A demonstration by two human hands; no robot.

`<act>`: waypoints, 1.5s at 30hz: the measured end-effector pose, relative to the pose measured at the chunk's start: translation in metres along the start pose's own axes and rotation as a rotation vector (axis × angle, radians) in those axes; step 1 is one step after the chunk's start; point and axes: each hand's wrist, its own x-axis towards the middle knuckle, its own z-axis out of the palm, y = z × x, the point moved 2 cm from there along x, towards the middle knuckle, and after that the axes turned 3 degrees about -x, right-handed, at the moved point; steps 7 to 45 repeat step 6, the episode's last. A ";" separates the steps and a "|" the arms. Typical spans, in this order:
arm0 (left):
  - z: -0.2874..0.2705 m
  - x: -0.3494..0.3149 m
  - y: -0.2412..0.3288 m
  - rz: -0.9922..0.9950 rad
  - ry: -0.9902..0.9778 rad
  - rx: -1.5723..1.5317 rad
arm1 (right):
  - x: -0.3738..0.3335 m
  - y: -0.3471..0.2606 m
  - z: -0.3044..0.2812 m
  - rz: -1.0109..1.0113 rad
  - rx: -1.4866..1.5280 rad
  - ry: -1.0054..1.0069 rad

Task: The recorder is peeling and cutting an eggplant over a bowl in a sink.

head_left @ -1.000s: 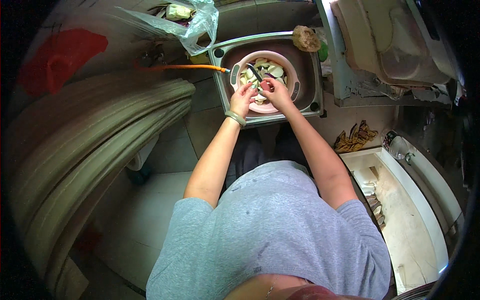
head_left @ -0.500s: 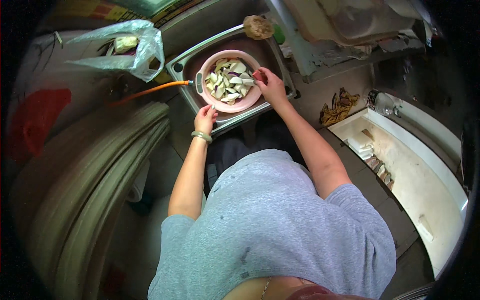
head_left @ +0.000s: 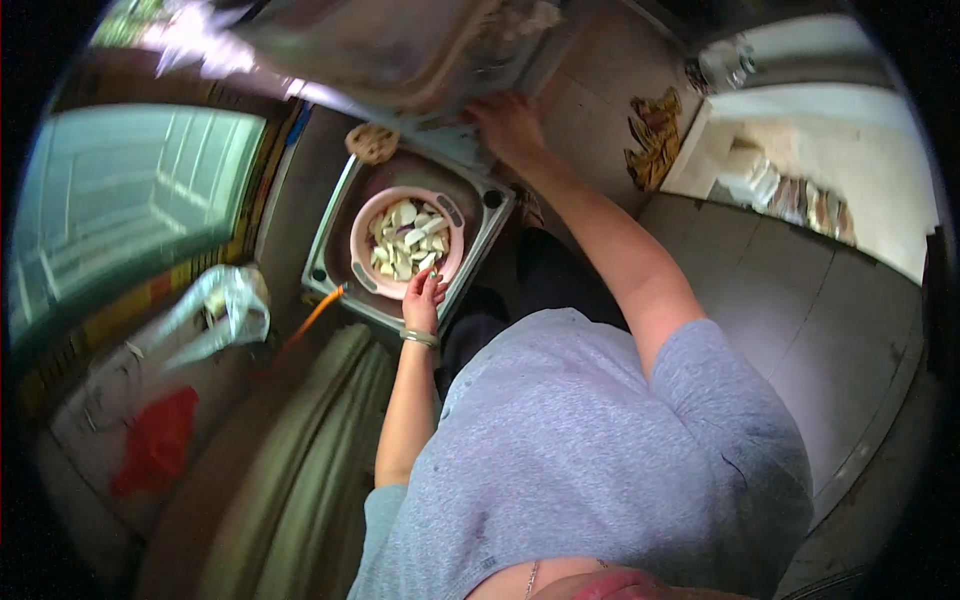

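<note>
A pink basin (head_left: 364, 220) of cut eggplant pieces (head_left: 407, 240), pale with bits of purple skin, stands in the metal sink (head_left: 335, 215). My left hand (head_left: 424, 300), a bracelet at its wrist, is at the basin's near rim. Its fingers are loosely bent and apart, with nothing visible in them. Beyond the sink to the right, my right hand (head_left: 508, 125) reaches to the edge of a worn, pale surface (head_left: 400, 60). Blur and shadow there hide whether its fingers hold anything.
A tan, rounded scrubber (head_left: 372, 143) rests at the sink's far corner. An orange hose (head_left: 312, 322) ends by the near-left corner. Farther left are a clear plastic bag (head_left: 235, 305) and a red bag (head_left: 160, 440). A crumpled brown cloth (head_left: 655, 135) lies right, beside a white box (head_left: 800, 150).
My right hand has left the basin's right side, where it held a small red object, and moved away to the pale surface. My left hand stays by the rim. The whole view has turned.
</note>
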 end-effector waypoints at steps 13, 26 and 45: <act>0.100 -0.017 0.048 0.110 -0.131 0.209 | -0.017 0.020 0.010 -0.044 0.215 0.102; 0.100 -0.017 0.048 0.110 -0.131 0.209 | -0.017 0.020 0.010 -0.044 0.215 0.102; 0.100 -0.017 0.048 0.110 -0.131 0.209 | -0.017 0.020 0.010 -0.044 0.215 0.102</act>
